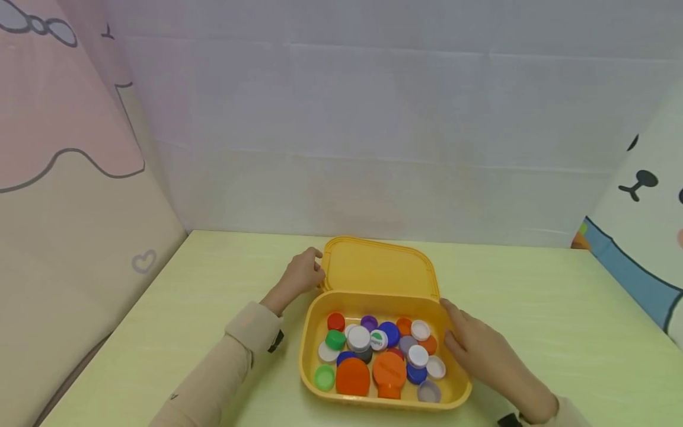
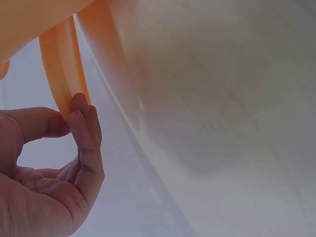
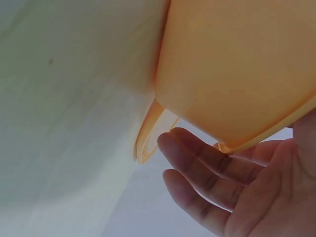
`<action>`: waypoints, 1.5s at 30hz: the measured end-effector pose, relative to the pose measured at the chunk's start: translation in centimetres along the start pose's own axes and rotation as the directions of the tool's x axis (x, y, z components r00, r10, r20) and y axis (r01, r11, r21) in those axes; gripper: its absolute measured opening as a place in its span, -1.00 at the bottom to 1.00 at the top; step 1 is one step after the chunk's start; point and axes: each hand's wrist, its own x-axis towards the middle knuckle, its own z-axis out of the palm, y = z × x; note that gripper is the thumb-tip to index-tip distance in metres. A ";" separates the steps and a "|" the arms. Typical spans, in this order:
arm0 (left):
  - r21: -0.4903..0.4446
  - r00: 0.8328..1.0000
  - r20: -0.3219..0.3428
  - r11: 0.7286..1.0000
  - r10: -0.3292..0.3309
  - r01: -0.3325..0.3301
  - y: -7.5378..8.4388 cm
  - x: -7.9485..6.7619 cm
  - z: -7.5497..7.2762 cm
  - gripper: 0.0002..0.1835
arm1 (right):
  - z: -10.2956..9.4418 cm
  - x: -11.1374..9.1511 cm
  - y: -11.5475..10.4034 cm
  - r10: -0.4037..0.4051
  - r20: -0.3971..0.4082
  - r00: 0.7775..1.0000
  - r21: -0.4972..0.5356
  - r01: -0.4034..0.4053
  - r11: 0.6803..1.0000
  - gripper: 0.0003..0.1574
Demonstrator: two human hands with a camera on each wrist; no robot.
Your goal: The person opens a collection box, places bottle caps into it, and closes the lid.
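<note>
A yellow plastic box [image 1: 306, 356] sits on the table, full of loose bottle caps in several colours, such as a white cap [image 1: 358, 338] and a large orange cap [image 1: 353, 377]. Behind its back rim lies the yellow lid [image 1: 379, 268]; whether the two are joined I cannot tell. My left hand [image 1: 304, 271] pinches the lid's left edge between thumb and fingers, as the left wrist view also shows. At the box's right rim is my right hand [image 1: 477, 344], its fingers fairly straight along the outer wall [image 3: 222, 74] near the back corner.
The box stands near the front of a pale yellow-green tabletop [image 1: 555, 308]. A pale cloth wall [image 1: 395, 130] rises behind the table. Printed cloth panels flank it, a pink and cream one [image 1: 69, 225] at left and one with an animal face [image 1: 640, 225] at right.
</note>
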 end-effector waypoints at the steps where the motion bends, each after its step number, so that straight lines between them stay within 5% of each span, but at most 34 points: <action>1: 0.002 1.000 0.001 1.000 0.003 -0.003 0.0 0.0 0.0 -0.51 | -0.1 0.0 0.0 -0.003 0.000 1.000 0.007 0.003 1.000 -0.37; 14: -0.014 0.999 -0.042 1.000 -0.028 0.027 0.7 -0.6 -0.1 -0.48 | -0.4 1.3 1.0 0.009 0.040 0.999 0.122 -0.014 0.992 -0.55; 25: -0.006 0.991 -0.133 0.999 0.032 -0.033 1.3 -1.2 -0.1 -0.55 | -0.9 2.8 1.6 -0.016 -0.045 0.999 0.150 0.022 0.988 -0.64; 45: 0.070 0.914 -0.353 0.980 0.198 -0.185 1.3 -2.4 -0.3 -0.62 | -0.6 5.7 3.3 0.031 -0.150 0.988 0.198 -0.001 0.980 -0.53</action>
